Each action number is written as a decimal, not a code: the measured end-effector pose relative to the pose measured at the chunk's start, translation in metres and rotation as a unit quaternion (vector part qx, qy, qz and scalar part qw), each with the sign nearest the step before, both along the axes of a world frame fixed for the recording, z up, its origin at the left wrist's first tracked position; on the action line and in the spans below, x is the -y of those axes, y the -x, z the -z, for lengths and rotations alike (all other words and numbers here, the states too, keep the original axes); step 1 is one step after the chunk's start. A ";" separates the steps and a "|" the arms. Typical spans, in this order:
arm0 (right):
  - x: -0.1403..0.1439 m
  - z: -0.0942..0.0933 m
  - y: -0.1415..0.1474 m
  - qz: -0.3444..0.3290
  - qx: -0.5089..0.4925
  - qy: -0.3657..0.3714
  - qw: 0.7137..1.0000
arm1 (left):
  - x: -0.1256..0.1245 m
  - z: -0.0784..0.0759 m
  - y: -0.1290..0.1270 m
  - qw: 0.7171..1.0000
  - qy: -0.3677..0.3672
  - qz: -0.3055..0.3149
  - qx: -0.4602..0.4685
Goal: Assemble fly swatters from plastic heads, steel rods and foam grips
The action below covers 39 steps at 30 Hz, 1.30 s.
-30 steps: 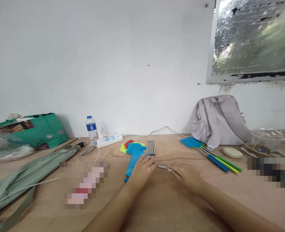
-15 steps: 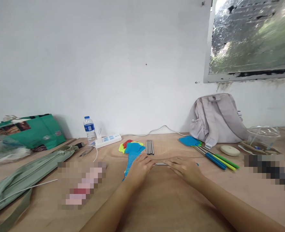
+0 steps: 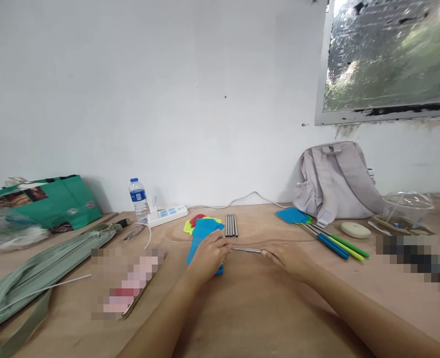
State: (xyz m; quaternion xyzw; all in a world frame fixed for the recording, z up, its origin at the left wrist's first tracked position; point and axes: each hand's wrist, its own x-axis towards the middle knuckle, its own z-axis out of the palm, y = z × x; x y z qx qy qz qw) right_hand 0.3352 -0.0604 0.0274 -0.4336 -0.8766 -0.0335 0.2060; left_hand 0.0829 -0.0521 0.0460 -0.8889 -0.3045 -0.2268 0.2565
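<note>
A thin silver metal rod (image 3: 247,250) lies crosswise between my hands, low over the table. My left hand (image 3: 213,253) is closed at its left end, the fingertips partly hiding it. My right hand (image 3: 285,256) pinches the right end, and whatever extends under the palm is hidden. Beneath and behind my left hand are blue mesh fly swatter heads (image 3: 201,237), with a red head (image 3: 197,219) and a yellow one (image 3: 187,226) in the same pile. Several loose metal tubes (image 3: 231,225) lie side by side just beyond my hands.
Fly swatters with blue, yellow and green handles (image 3: 339,248) lie right, before a backpack (image 3: 335,179). A round cream case (image 3: 355,229) is beside them. At left are a power strip (image 3: 171,214), water bottle (image 3: 137,196), green bag (image 3: 70,204) and grey-green fabric bag (image 3: 51,263).
My hands have moved slightly apart, so more of the metal rod shows between them. The blue swatter head by my left hand has shifted, and a blue piece now shows below that hand.
</note>
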 end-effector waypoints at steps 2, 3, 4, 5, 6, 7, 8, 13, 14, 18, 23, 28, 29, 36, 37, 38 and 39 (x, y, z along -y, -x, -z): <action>0.000 -0.004 -0.004 -0.010 -0.001 0.010 1.000 | -0.003 0.001 0.004 1.000 -0.013 0.002 -0.006; -0.001 -0.005 -0.007 -0.013 0.000 0.013 1.000 | -0.005 0.001 0.006 1.000 -0.019 0.002 -0.007; -0.001 -0.007 -0.009 -0.013 0.001 0.015 1.000 | -0.006 0.000 0.008 1.000 -0.022 -0.001 -0.007; -0.001 -0.008 -0.012 -0.011 0.004 0.015 1.000 | -0.007 0.000 0.009 1.000 -0.024 -0.005 -0.007; -0.002 -0.009 -0.015 -0.008 0.007 0.012 1.000 | -0.008 -0.001 0.011 1.000 -0.026 -0.009 -0.006; -0.003 -0.010 -0.018 -0.005 0.011 0.006 1.000 | -0.008 -0.002 0.013 1.000 -0.028 -0.010 -0.006; -0.005 -0.010 -0.021 -0.004 0.014 -0.001 1.000 | -0.009 -0.004 0.015 1.000 -0.029 -0.010 -0.006; -0.016 -0.007 -0.034 0.005 0.038 -0.047 0.998 | -0.011 -0.007 0.023 1.000 -0.028 -0.007 0.005; -0.017 -0.006 -0.037 0.010 0.046 -0.056 0.997 | -0.011 -0.006 0.024 1.000 -0.029 -0.008 0.006; -0.019 0.000 -0.040 0.026 0.066 -0.087 0.994 | -0.007 -0.002 0.021 0.998 -0.041 -0.036 0.009; -0.011 0.005 -0.021 0.071 0.032 -0.101 0.992 | 0.006 0.007 -0.003 0.989 -0.079 -0.109 0.056; 0.008 0.007 0.009 0.032 0.002 -0.087 0.996 | 0.018 0.019 -0.034 0.996 -0.064 -0.066 0.013; 0.010 0.007 0.013 0.023 0.003 -0.091 0.996 | 0.019 0.020 -0.037 0.997 -0.052 -0.063 -0.001; 0.003 0.006 0.010 -0.018 0.039 -0.133 0.990 | 0.014 0.013 -0.027 0.995 -0.060 -0.031 -0.067; 0.001 0.006 0.007 -0.020 0.049 -0.140 0.989 | 0.012 0.012 -0.026 0.995 -0.068 -0.025 -0.072; -0.002 0.005 0.005 -0.020 0.058 -0.144 0.988 | 0.011 0.011 -0.024 0.994 -0.073 -0.021 -0.077; -0.004 0.005 0.004 -0.018 0.064 -0.148 0.987 | 0.010 0.011 -0.022 0.994 -0.075 -0.019 -0.081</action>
